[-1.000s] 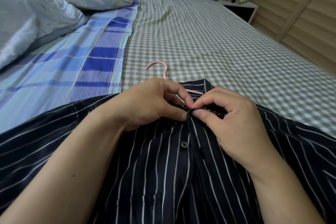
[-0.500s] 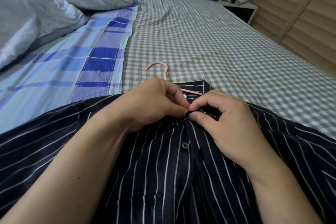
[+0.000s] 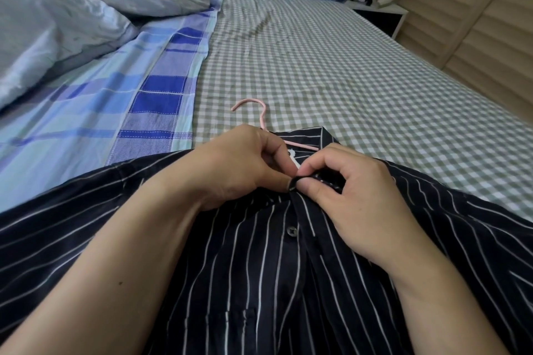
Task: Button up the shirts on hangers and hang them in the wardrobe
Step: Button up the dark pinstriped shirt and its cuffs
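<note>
Checked bed sheet [image 3: 331, 72] under striped shirt [image 3: 259, 282], pink hanger [image 3: 261, 117] hook poking past collar. My left hand [image 3: 230, 164] and right hand [image 3: 357, 196] both pinched top placket at collar; 1 button [image 3: 291, 231] below fastened.

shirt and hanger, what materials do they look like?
Striped shirt: thin woven fabric, likely cotton or a blend; matte, creases softly under the hands. Pink hanger: slim, smooth and even in colour, probably plastic or coated wire; cannot tell which.
</note>
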Demonstrator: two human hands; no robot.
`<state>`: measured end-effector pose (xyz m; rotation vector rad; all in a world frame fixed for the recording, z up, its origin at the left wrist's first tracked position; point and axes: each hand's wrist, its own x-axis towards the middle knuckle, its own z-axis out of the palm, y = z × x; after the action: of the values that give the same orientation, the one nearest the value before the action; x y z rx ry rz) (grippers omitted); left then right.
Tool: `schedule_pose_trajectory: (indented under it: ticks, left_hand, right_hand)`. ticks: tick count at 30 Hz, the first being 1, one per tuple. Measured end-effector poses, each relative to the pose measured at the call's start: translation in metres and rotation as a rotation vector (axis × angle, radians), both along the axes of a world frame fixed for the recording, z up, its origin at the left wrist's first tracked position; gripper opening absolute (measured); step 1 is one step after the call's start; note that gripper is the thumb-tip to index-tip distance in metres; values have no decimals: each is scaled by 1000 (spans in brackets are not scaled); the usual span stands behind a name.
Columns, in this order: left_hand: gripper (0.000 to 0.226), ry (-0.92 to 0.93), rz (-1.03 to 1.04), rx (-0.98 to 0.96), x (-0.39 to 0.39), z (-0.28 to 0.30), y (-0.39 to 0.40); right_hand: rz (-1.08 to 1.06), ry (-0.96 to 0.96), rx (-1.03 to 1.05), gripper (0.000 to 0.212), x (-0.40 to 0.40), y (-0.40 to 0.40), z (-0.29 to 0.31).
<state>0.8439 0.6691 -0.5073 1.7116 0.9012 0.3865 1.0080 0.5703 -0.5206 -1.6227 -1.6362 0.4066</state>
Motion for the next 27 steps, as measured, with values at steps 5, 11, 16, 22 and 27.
schedule_pose_trajectory:
  ticks: [5, 11, 16, 22, 27]
  left_hand:
    - [15, -4, -10, 15, 0, 2, -1]
    - [21, -40, -114, -36, -8, 6, 1]
    - [23, -16, -113, 0, -5, 4, 1]
    - [23, -20, -106, -6, -4, 3, 1]
    - [23, -37, -111, 3, -3, 2, 2]
  right_hand:
    - [25, -60, 5, 13, 4, 0, -2]
    - [14, -155, 46, 11, 3, 0, -5]
    - [0, -103, -4, 10, 6, 2, -4]
    - [33, 74, -140, 20, 14, -1, 2]
    - [-20, 46, -93, 20, 11, -1, 0]
